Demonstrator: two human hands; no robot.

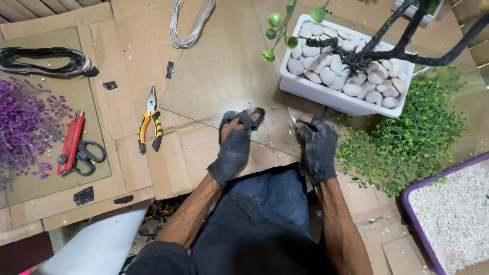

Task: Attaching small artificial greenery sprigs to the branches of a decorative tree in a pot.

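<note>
Both my hands wear black fingerless gloves and rest at the near edge of a clear glass pane lying on cardboard. My left hand is curled, and its fingertips pinch a small black piece, perhaps tape, against the pane. My right hand is also curled, with its fingertips pressing down on the pane's near corner; nothing shows inside it. Just beyond my right hand stands a white rectangular planter filled with white pebbles, from which a black artificial tree trunk with green buds rises.
A heap of green artificial foliage lies to the right, beside a purple tray of white gravel. To the left are yellow-handled pliers, scissors, a red cutter, purple foliage and wire bundles.
</note>
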